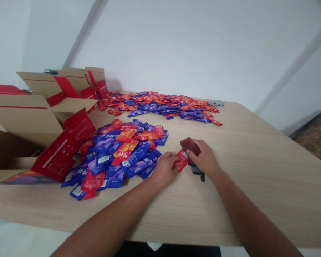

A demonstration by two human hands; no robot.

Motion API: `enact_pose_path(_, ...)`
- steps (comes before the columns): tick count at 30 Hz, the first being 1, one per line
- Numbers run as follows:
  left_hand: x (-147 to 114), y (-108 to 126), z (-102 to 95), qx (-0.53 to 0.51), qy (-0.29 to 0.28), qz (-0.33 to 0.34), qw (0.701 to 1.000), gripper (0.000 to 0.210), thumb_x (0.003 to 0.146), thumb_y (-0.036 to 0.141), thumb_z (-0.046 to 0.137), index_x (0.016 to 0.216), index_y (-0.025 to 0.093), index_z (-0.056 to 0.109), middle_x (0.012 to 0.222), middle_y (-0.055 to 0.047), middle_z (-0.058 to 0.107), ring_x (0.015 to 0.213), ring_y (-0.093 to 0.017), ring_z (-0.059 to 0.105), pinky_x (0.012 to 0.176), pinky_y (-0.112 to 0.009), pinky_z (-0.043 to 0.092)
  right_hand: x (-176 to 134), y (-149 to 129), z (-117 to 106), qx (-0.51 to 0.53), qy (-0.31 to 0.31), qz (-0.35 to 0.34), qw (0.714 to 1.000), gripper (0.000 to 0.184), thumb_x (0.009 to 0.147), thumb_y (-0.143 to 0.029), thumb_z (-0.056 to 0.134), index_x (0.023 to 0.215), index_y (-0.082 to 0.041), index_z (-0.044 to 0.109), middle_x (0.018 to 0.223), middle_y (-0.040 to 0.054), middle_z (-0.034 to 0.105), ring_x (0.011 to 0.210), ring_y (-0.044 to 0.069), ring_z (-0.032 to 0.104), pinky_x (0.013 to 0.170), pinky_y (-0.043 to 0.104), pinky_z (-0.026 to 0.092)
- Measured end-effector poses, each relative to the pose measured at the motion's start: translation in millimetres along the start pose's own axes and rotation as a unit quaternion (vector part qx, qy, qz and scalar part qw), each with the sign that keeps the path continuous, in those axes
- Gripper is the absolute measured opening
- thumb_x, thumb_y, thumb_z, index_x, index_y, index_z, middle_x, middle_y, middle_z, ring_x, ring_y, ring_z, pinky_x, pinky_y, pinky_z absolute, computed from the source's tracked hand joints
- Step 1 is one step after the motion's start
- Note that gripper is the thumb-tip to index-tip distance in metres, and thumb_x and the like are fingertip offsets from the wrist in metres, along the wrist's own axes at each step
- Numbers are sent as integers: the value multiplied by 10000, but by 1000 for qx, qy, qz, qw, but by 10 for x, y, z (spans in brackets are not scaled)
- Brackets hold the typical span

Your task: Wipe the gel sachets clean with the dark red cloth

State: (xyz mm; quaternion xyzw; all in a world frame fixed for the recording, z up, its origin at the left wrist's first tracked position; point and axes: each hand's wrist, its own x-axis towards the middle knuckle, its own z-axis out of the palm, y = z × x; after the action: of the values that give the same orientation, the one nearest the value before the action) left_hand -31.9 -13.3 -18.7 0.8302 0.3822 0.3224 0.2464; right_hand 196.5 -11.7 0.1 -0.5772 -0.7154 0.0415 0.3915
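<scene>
A red packet [181, 161] with pale print is pinched in the fingers of my left hand [165, 169], just above or on the table. My right hand [205, 159] grips a dark brown block-shaped tool [190, 146], its thumb along the near side. The tool's end is close beside the packet; I cannot tell whether they touch. Below it, partly hidden, a dark grey piece with a black knob [202, 177] shows. Left of my left hand lies a heap of blue, red and orange packets [123, 151].
A second long heap of similar packets [166, 105] stretches along the table's back edge, with grey scraps [216, 103] at its right end. Open cardboard boxes [18, 114] with red flaps stand on the left. The wooden table [273, 171] extends right; a white wall rises behind.
</scene>
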Motion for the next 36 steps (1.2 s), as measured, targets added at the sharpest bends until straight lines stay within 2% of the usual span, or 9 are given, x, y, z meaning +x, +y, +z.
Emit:
enact_pose_path(3, 7, 6, -3, 12, -3, -7, 1000, 245, 832, 92, 655, 1007, 229, 759, 1085, -68, 676, 1035, -236, 644, 940, -370, 533, -25, -123, 6, 39, -114, -51, 991, 448, 913, -278, 698, 1358, -244, 652, 1246, 97, 687, 1137, 274, 653, 1014, 417, 524)
enact_pose_path(6, 12, 11, -7, 24, -11, -19, 999, 152, 852, 119, 654, 911, 222, 750, 1007, -61, 663, 970, -228, 646, 875, -358, 535, -42, -162, 33, 38, -185, -41, 981, 452, 923, -247, 692, 1375, -255, 665, 1235, 89, 687, 1114, 257, 653, 994, 399, 519)
enact_pose_path(12, 3, 1, 7, 10, 0, -2, 1000, 312, 844, 86, 647, 1081, 248, 769, 1179, -64, 694, 1113, -239, 643, 1030, -391, 511, -22, -30, 76, -13, -140, 27, 990, 414, 928, -278, 701, 1340, -237, 682, 1182, 87, 684, 1067, 256, 658, 945, 379, 511)
enact_pose_path(15, -2, -4, 5, 11, -7, -7, 1000, 302, 849, 92, 648, 1077, 250, 769, 1177, -66, 699, 1111, -245, 646, 1031, -401, 517, -21, 35, 88, -34, -124, 48, 991, 389, 933, -297, 693, 1316, -224, 690, 1163, 91, 679, 1046, 256, 664, 944, 379, 512)
enact_pose_path(20, -2, 11, -20, 8, -6, -2, 1000, 268, 847, 83, 641, 1030, 241, 758, 1162, -63, 695, 1094, -239, 645, 999, -385, 527, -35, 28, 72, -25, -124, 18, 992, 443, 921, -286, 699, 1360, -230, 667, 1262, 104, 653, 1113, 263, 653, 987, 393, 520)
enact_pose_path(26, 2, 43, -34, 24, -12, -13, 1000, 169, 867, 110, 637, 920, 228, 745, 1015, -56, 659, 962, -214, 641, 860, -336, 525, -46, -124, 6, 42, -176, -52, 982, 504, 886, -227, 706, 1387, -256, 657, 1294, 88, 660, 1145, 257, 653, 1009, 390, 534)
enact_pose_path(31, 3, 33, -27, 16, -7, -10, 1000, 207, 860, 100, 632, 954, 234, 758, 1040, -57, 667, 984, -217, 640, 879, -347, 524, -34, -133, 14, 36, -176, -28, 983, 477, 898, -234, 706, 1373, -261, 672, 1268, 85, 675, 1116, 257, 662, 988, 396, 537)
enact_pose_path(36, 3, 17, -20, 7, -8, -8, 1000, 318, 834, 77, 652, 1075, 247, 770, 1167, -64, 698, 1096, -243, 640, 1023, -402, 512, -17, 4, 60, -12, -138, 17, 990, 431, 918, -260, 700, 1349, -238, 687, 1212, 93, 694, 1072, 260, 669, 970, 402, 528)
